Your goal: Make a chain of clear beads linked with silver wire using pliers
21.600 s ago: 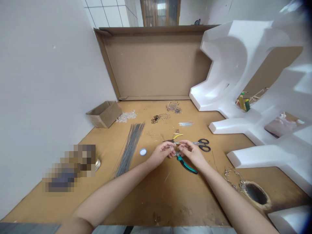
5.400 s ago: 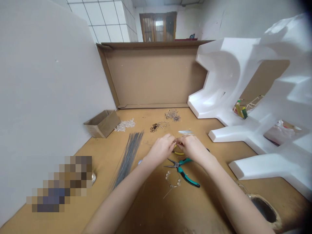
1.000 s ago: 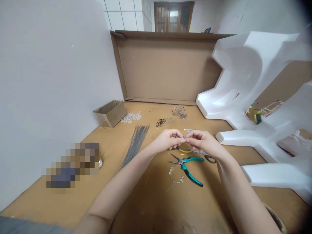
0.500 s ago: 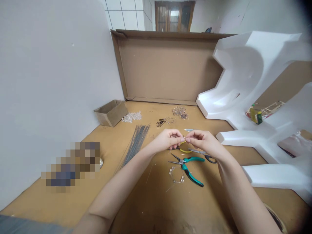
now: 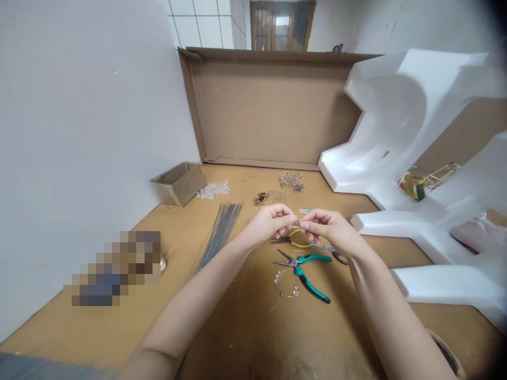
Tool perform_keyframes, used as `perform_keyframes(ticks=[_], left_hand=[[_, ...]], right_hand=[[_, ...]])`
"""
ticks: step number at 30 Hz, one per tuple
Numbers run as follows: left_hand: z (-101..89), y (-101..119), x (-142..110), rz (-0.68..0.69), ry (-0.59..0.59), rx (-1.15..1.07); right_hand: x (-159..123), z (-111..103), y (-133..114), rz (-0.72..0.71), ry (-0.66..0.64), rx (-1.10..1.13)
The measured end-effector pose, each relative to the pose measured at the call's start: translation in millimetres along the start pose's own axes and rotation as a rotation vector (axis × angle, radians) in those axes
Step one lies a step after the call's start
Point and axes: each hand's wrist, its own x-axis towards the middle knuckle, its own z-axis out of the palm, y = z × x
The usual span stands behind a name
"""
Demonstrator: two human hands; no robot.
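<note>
My left hand [image 5: 273,221] and my right hand [image 5: 328,227] meet above the table, each pinched with thumb and forefinger. Between the fingertips runs a thin piece of wire [image 5: 298,224], mostly hidden and too small to make out fully. Just below the hands lie yellow-handled pliers [image 5: 303,244] and scissors [image 5: 330,249], partly covered by the hands. Nearer to me are teal-handled long-nose pliers [image 5: 304,264], their jaws apart. A ring of wire with clear beads [image 5: 296,292] rests beside them on the table.
A bundle of grey wires [image 5: 222,232] lies left of the hands. Farther back are clear beads [image 5: 214,190], a small cardboard box [image 5: 178,190], black rings [image 5: 260,199] and a beaded wire pile [image 5: 292,182]. White foam pieces [image 5: 380,227] line the right side; cardboard [image 5: 261,111] stands behind.
The fingertips have drawn slightly apart, showing a small gap between the hands. The left hand has shifted slightly left. Tools and beads on the table lie as before.
</note>
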Motion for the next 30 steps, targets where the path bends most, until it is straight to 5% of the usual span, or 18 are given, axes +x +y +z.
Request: perform_keyframes(ticks=[7,17,25,30], left_hand=[[1.4,-1,0,0.005,0.013,0.103],[4.0,2,-2,-0.090,0.042,-0.048],[2.7,7,-4,-0.063,0.048,-0.022],[0.6,12,-7,-0.070,0.022,-0.016]], right_hand=[[-3,2,-5,-0.006,0.024,-0.046],[-9,14,-7,0.011,0.129,-0.104],[-18,10,-13,0.046,0.057,-0.222],[-28,-3,1,0.051,0.039,-0.580]])
